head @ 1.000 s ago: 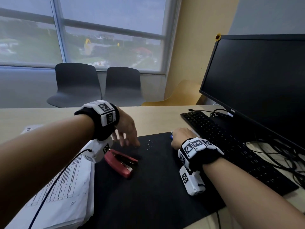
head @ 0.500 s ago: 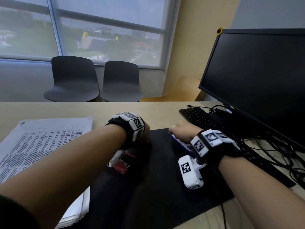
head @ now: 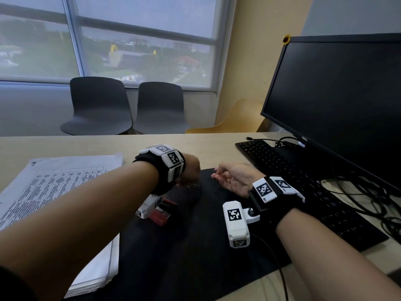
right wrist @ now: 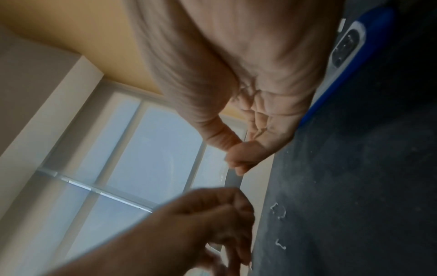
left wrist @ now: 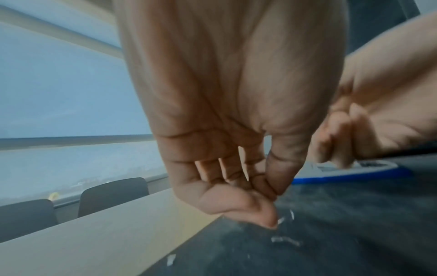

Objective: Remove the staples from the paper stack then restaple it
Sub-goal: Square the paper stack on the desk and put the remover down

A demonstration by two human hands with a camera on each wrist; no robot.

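My left hand (head: 190, 171) hovers low over the black mat (head: 184, 257), its thumb and forefinger pinched together (left wrist: 274, 195) at a small metal glint that reads as a staple. Several loose staples (left wrist: 285, 240) lie on the mat just under it. My right hand (head: 230, 177) rests on its edge beside it, palm turned toward the left hand, fingers loosely curled and holding nothing. A blue and white tool (right wrist: 347, 43) lies on the mat behind the right palm. The red stapler (head: 163, 213) sits under my left wrist, half hidden. The paper stack (head: 54, 185) lies at the left.
A black keyboard (head: 293, 181) borders the mat on the right, with a dark monitor (head: 336, 101) and tangled cables (head: 368, 198) behind it. Two grey chairs (head: 97, 105) stand beyond the desk's far edge, under the window.
My left hand has moved right from beside the stapler to the loose staples and pinched its fingers. My right hand has let go of the blue tool and turned its palm toward the left hand.
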